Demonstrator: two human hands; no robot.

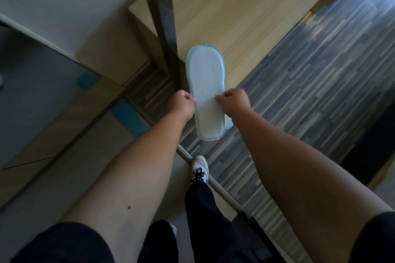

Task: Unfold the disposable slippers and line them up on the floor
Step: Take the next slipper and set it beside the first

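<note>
Room: a floor seen from above, with pale wood-grain boards (235, 6) across the upper centre of the frame and a grey-and-beige striped floor covering (310, 74) filling the right side.
Left side: a cream wall panel (64, 6) in the upper left, with grey flooring and two blue patches (128, 117) below it.
Post: a dark upright metal post (162, 13) runs from the top edge down to the centre, just left of the slipper's upper end.
Slipper: a flat white disposable slipper with a pale blue stitched rim (205, 77) is held in the air at the centre of the frame, its ribbed sole facing the camera, its long axis running top to bottom. A second pale blue edge shows behind its lower right corner, so another layer lies folded behind it.
Left hand: the left hand (181, 104) sits at the slipper's left edge, about midway along its length; its fingers are curled and pinch that rim.
Right hand: the right hand (234, 100) sits at the opposite edge at about the same height; its fingers (220, 99) are curled and press onto the sole just inside the right rim, pinching it.
Arms: both bare forearms reach up from the lower corners, with dark short sleeves at the bottom edge.
Below: a dark trouser leg and a white lace-up shoe (199, 167) stand on a pale threshold strip under the slipper.
</note>
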